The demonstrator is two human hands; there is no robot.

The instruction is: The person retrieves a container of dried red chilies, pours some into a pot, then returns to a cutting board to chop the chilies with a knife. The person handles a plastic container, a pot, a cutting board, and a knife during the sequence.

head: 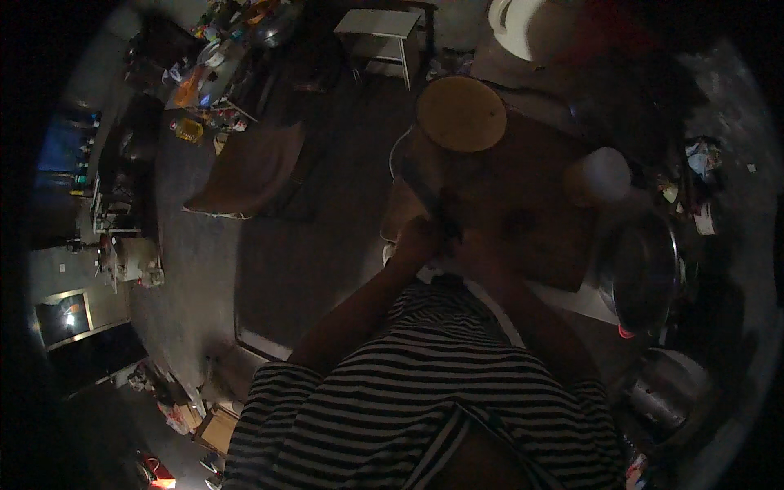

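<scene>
The scene is dim. My left hand [419, 240] and my right hand [481, 254] are close together in front of my striped shirt. Between them is a dark object [450, 226] that I cannot make out; whether either hand grips it is too dark to tell. A dark, narrow shape runs up and left from it. Both hands are over the near left part of a brown board or tabletop [539, 239]. Beyond them lies a round, tan board or lid [462, 114].
A pale cylindrical container [606, 174] stands to the right, near a large metal basin [640, 272] and a metal pot [667, 392]. A curved brown sheet [254, 168] lies to the left. A small white table [380, 23] and a white vessel [517, 27] are farther off.
</scene>
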